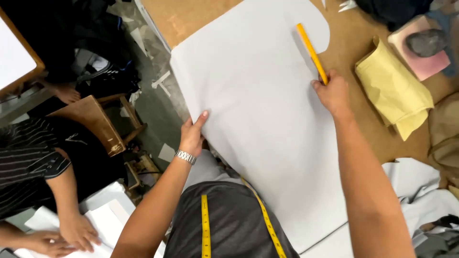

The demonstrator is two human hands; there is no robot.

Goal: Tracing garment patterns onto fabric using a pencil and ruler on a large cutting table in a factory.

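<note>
My left hand (192, 135) pinches the left edge of the pale grey fabric sheet (253, 124), thumb on top, fingers curled under where it hangs off the surface's (363, 129) left edge. My right hand (332, 93) is clenched around the near end of a yellow ruler (311, 52), pressing it flat on the fabric near its right edge. Beyond the fabric, towards the surface's right edge, lies folded yellow cloth (394, 88). A yellow measuring tape (205, 229) hangs down my front. At far left, another person's hands (71, 236) rest on white paper.
</note>
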